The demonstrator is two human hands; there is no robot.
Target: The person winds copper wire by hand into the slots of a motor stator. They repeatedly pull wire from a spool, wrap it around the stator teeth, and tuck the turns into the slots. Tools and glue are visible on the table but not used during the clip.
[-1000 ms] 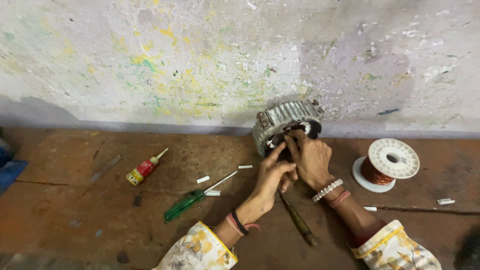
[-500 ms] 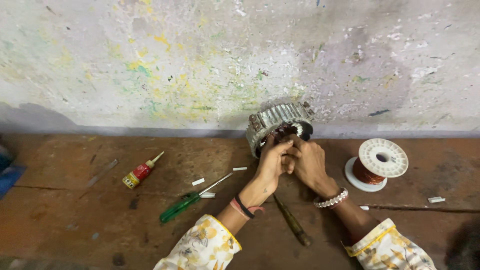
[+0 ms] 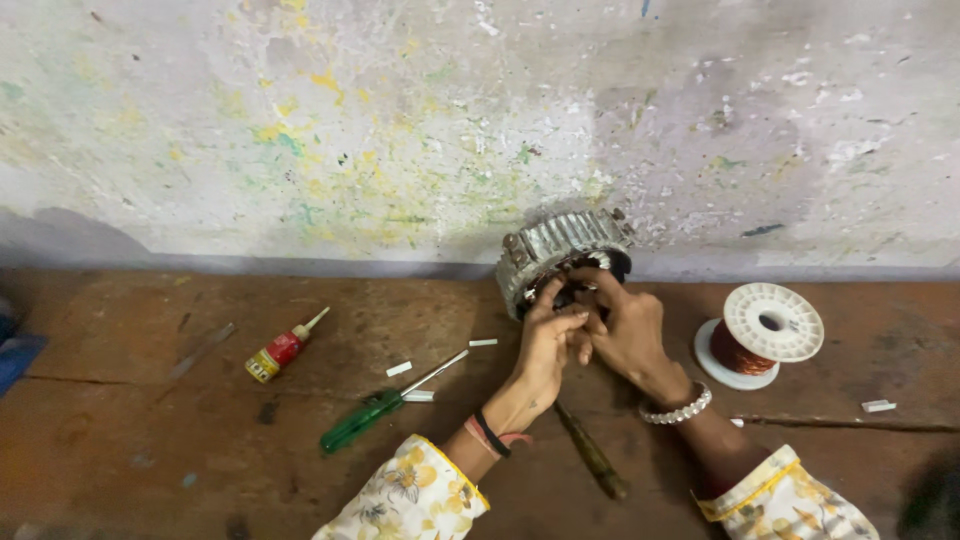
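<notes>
Ribbed metal stator point(image 3: 560, 255) at rear edge of brown surface point(image 3: 120, 440), hard against paint-spattered wall point(image 3: 400, 130). Open room left: small glue bottle point(image 3: 282, 348), green-handled screwdriver point(image 3: 380, 405), white slips scattered. Right: copper wire spool point(image 3: 760, 335) near, not touching. Dark-handled tool point(image 3: 592, 458) between forearms. Left hand point(image 3: 545, 350) and right hand point(image 3: 625, 335) pressed together at stator opening, fingers curled into it. Grip contents obscured, possibly winding wire; cannot tell.
</notes>
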